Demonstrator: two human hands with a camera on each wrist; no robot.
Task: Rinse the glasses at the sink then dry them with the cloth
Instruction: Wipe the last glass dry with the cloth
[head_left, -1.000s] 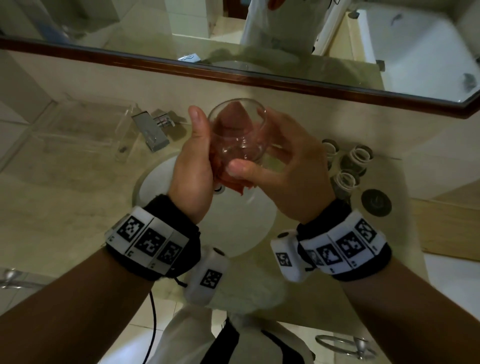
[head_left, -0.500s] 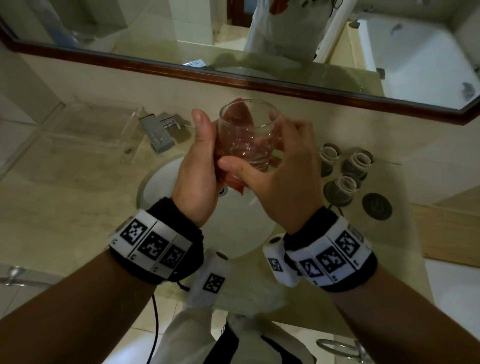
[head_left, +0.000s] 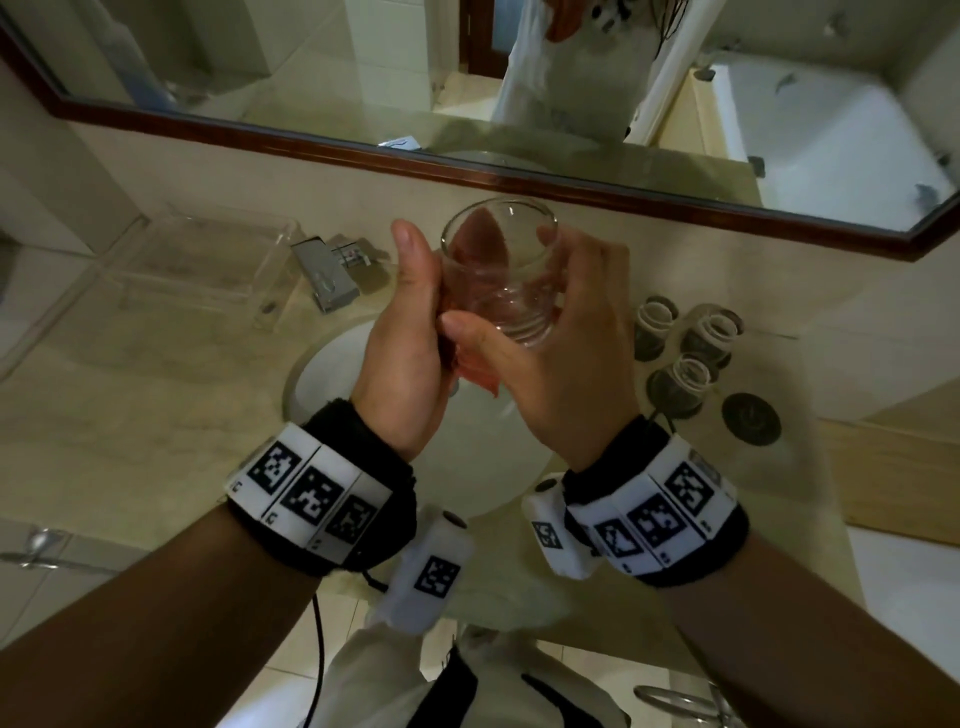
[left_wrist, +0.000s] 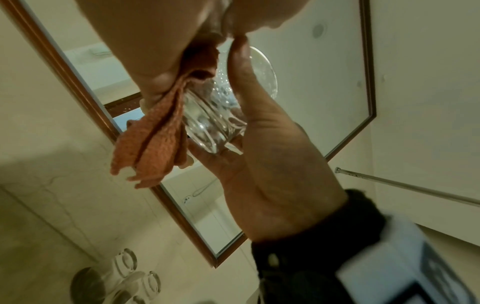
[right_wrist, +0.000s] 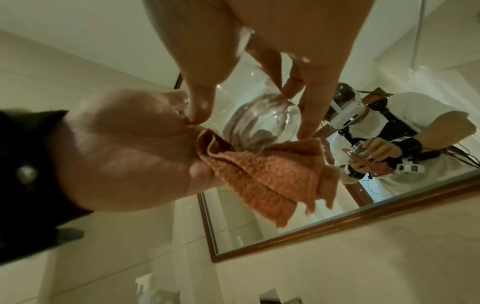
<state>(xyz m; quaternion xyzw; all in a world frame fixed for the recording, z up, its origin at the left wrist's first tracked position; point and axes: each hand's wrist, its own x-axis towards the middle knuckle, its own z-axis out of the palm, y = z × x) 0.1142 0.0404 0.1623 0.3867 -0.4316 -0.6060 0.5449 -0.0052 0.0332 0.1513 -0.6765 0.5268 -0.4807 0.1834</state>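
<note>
A clear tumbler (head_left: 501, 291) is held upright over the sink basin (head_left: 467, 457), its mouth toward me. My right hand (head_left: 571, 332) grips it, thumb on the near side and fingers curled round the far side. My left hand (head_left: 413, 322) holds an orange cloth (head_left: 475, 371) against the tumbler's left side; part of the cloth shows through the glass. In the left wrist view the folded cloth (left_wrist: 153, 148) hangs beside the wet tumbler (left_wrist: 215, 123). In the right wrist view the cloth (right_wrist: 265, 174) lies under the tumbler's base (right_wrist: 262, 121).
Three more glasses (head_left: 685, 338) stand on the counter right of the basin, with a dark round disc (head_left: 750, 418) beside them. A square faucet (head_left: 324, 273) and a clear tray (head_left: 197, 265) are back left. A framed mirror (head_left: 519, 179) runs along the wall.
Both hands have kept their hold. The tumbler has turned a little between them and stands slightly more upright, with the cloth still against its side.
</note>
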